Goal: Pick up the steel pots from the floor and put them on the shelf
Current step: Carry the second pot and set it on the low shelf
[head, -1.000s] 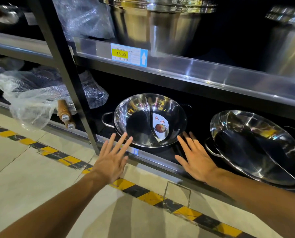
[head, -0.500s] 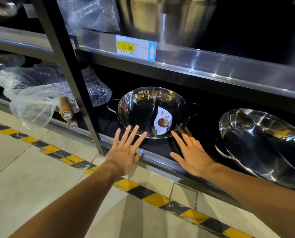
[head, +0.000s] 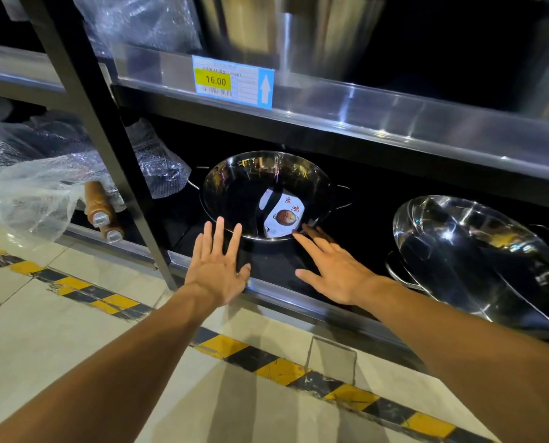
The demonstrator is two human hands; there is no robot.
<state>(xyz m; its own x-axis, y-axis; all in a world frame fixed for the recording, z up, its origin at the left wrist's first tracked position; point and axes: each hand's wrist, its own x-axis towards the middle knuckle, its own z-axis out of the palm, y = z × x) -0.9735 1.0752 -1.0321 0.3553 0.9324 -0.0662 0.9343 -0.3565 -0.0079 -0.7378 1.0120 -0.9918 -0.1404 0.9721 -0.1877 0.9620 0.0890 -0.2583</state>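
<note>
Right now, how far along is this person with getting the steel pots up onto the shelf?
Two pots already sit on the bottom shelf: the labelled pot and a second pot to its right. The left hand and right hand are open, holding nothing, with fingertips at the labelled pot's near rim, perhaps settling it. No pots are visible on the floor, so what is left cannot be judged here.
</note>
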